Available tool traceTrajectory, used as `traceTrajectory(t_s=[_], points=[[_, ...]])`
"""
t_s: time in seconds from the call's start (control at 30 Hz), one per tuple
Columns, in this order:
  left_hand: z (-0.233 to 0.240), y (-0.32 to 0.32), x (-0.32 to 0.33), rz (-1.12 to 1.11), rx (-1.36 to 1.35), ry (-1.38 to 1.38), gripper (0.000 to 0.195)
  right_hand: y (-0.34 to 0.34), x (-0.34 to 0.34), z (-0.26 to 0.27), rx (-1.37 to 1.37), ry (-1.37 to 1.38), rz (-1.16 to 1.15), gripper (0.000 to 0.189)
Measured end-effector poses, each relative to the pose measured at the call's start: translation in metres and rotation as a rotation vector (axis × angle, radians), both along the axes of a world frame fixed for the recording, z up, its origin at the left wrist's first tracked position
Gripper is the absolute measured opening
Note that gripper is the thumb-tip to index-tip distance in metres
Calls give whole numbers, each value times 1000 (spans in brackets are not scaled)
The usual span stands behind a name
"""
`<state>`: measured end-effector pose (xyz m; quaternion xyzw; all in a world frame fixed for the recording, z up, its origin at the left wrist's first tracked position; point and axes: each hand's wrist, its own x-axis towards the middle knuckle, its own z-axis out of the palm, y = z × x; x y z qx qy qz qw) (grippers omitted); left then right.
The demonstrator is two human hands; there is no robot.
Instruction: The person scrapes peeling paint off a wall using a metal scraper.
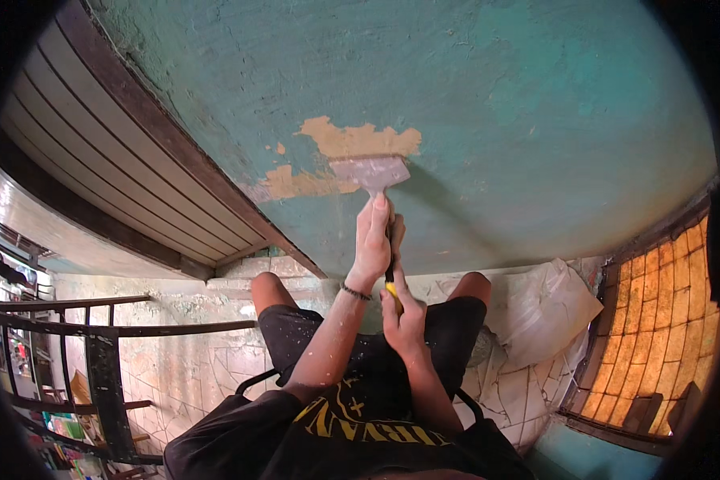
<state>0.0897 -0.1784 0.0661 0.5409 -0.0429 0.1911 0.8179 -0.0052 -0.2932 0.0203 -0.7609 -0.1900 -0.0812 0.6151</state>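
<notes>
A wide metal scraper [372,172] has its blade edge against a green painted wall [516,144], at the lower side of a bare tan patch [354,139] with ragged edges. My left hand [373,237] is closed around the upper part of the scraper's black handle, close below the blade, with the thumb pointing up towards it. Lower down, my right hand [405,315] grips the yellow and black end of the handle. A second bare patch [303,183] lies just left of the blade. The fingers of my left hand hide part of the handle.
A louvred wooden shutter or door [120,144] stands left of the wall. Below it is a dark metal railing [102,384]. On the stone-tiled floor [516,396] at right lies a white plastic sack [546,318], near an orange-lit window grille [660,324]. My knees are spread before the wall.
</notes>
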Motion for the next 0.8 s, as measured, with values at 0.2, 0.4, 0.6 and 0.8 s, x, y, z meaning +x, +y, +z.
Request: traceTrajectory(t_s=[0.2, 0.4, 0.6, 0.8], points=[[-38, -1, -19, 19, -7, 166, 43, 9, -19, -43, 16, -87, -35, 54], [14, 13, -15, 8, 54, 168, 38, 28, -13, -15, 10, -113, -68, 49], [75, 30, 2, 19, 175, 96, 39, 45, 16, 25, 77, -156, -14, 49], [1, 11, -5, 67, 210, 116, 37, 22, -2, -43, 16, -70, -21, 52]])
